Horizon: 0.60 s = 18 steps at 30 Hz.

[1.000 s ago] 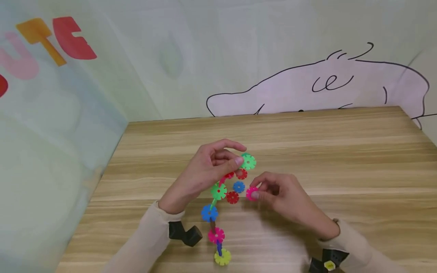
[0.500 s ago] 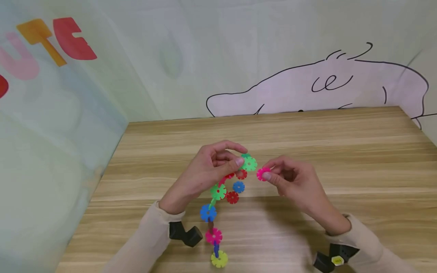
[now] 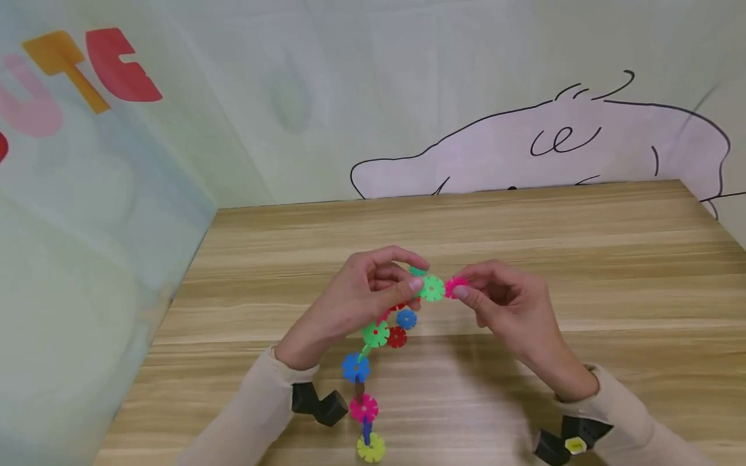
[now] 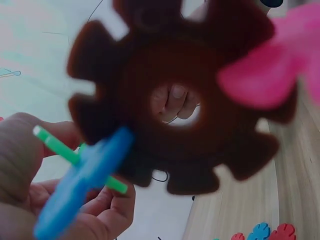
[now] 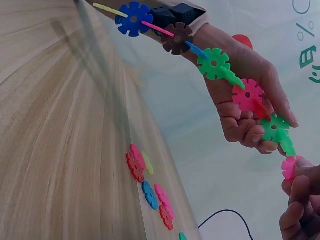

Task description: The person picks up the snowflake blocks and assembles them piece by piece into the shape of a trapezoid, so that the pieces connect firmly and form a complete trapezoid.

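Observation:
My left hand (image 3: pixel 373 291) pinches the far end of a chain of interlocking plastic snowflake discs, where a light green disc (image 3: pixel 432 288) sticks out past the thumb. From there the chain runs down toward me through a green, a blue (image 3: pixel 355 367), a brown and a pink disc (image 3: pixel 364 409) to a yellow one (image 3: pixel 370 448). In the right wrist view it hangs in the air, linked edge to edge. With thumb and fingers my right hand (image 3: pixel 513 304) holds a pink snowflake disc (image 3: pixel 454 286) right at the light green disc's edge. A brown disc (image 4: pixel 120 85) looms large in the left wrist view.
Loose discs lie on the wooden table (image 3: pixel 583 259) under my left hand, among them a blue one (image 3: pixel 406 319) and a red one (image 3: pixel 397 337). Several show in the right wrist view, including a pink one (image 5: pixel 163 196). A printed cloth backdrop (image 3: pixel 262 116) stands behind the table.
My right hand has lifted the pink disc up and away, then brought it against the light green disc. My left hand has shifted slightly right and down, and the chain sways a little.

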Each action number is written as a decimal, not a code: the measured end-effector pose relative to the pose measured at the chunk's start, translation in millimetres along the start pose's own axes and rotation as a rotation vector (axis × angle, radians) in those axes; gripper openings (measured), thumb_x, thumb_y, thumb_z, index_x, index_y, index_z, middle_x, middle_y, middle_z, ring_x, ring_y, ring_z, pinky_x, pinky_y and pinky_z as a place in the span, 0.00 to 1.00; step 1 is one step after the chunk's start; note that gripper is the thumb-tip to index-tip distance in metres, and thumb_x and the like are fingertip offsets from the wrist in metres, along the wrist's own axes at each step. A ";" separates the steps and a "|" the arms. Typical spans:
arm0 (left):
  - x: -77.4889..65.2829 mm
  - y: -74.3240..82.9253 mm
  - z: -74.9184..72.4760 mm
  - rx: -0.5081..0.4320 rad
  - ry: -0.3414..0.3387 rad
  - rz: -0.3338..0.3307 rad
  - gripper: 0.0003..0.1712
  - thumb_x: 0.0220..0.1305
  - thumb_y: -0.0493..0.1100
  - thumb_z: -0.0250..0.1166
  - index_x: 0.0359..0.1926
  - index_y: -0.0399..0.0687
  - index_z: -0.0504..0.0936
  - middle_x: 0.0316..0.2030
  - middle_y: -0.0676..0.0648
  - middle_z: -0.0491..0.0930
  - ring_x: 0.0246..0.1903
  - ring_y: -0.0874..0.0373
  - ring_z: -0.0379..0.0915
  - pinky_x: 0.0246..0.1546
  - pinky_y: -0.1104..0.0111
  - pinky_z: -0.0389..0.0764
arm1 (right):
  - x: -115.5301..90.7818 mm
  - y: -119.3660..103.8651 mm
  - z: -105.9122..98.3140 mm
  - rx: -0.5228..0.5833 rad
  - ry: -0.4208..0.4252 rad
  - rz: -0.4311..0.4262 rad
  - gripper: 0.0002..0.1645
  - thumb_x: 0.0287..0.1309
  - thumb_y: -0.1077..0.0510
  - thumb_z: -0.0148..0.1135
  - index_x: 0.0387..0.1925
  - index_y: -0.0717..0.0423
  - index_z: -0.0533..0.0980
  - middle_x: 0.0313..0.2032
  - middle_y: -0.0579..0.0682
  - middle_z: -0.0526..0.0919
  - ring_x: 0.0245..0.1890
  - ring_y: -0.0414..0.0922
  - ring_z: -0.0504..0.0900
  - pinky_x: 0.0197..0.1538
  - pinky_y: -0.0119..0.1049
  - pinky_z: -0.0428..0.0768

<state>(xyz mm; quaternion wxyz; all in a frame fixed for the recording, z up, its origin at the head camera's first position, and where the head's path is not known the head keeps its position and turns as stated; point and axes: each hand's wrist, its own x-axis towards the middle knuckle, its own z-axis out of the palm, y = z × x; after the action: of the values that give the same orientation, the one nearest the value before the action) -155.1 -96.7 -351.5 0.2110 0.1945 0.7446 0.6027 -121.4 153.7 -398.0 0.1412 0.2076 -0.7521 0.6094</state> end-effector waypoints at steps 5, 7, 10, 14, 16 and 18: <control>1.0 -0.6 1.8 0.002 -0.015 0.013 0.15 0.76 0.40 0.67 0.61 0.50 0.83 0.39 0.42 0.91 0.35 0.56 0.89 0.23 0.73 0.70 | -0.3 0.5 2.4 0.020 0.009 -0.069 0.14 0.59 0.77 0.72 0.42 0.60 0.88 0.30 0.38 0.88 0.15 0.36 0.73 0.17 0.30 0.71; 1.3 -1.0 2.3 -0.005 -0.030 0.021 0.17 0.75 0.38 0.68 0.61 0.47 0.83 0.42 0.40 0.91 0.37 0.54 0.91 0.28 0.73 0.78 | -0.4 0.9 2.9 0.026 0.016 -0.093 0.14 0.58 0.78 0.72 0.41 0.60 0.88 0.29 0.38 0.87 0.15 0.36 0.72 0.17 0.29 0.70; 1.4 -0.4 3.3 -0.007 -0.054 0.024 0.19 0.73 0.36 0.70 0.62 0.46 0.83 0.45 0.38 0.92 0.40 0.52 0.92 0.41 0.69 0.88 | -0.6 2.3 2.3 0.013 0.025 -0.114 0.11 0.57 0.77 0.74 0.37 0.61 0.88 0.26 0.40 0.85 0.15 0.35 0.71 0.18 0.29 0.69; 0.5 1.3 4.7 0.006 -0.063 -0.002 0.22 0.70 0.36 0.73 0.63 0.49 0.83 0.46 0.40 0.92 0.39 0.52 0.92 0.47 0.63 0.90 | -1.0 4.3 1.2 -0.029 0.022 -0.144 0.12 0.53 0.78 0.76 0.33 0.59 0.88 0.24 0.45 0.86 0.16 0.34 0.70 0.19 0.27 0.68; -0.4 1.7 5.0 0.012 -0.065 -0.011 0.23 0.69 0.37 0.74 0.64 0.50 0.83 0.46 0.41 0.92 0.39 0.51 0.92 0.46 0.62 0.90 | -1.5 5.2 1.3 -0.045 0.017 -0.162 0.14 0.50 0.79 0.76 0.31 0.59 0.88 0.25 0.47 0.88 0.17 0.34 0.70 0.19 0.27 0.68; -1.2 2.2 5.4 0.013 -0.067 -0.018 0.24 0.69 0.38 0.75 0.64 0.52 0.83 0.46 0.42 0.93 0.40 0.49 0.92 0.46 0.62 0.90 | -2.0 5.9 1.6 -0.049 0.015 -0.173 0.17 0.47 0.82 0.76 0.30 0.58 0.88 0.26 0.49 0.88 0.19 0.33 0.72 0.20 0.27 0.69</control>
<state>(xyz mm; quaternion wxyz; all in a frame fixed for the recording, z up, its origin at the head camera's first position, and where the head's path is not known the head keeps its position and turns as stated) -151.1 -92.5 -350.2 0.2398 0.2094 0.7428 0.5890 -122.4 153.5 -404.4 0.2042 0.2636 -0.7448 0.5780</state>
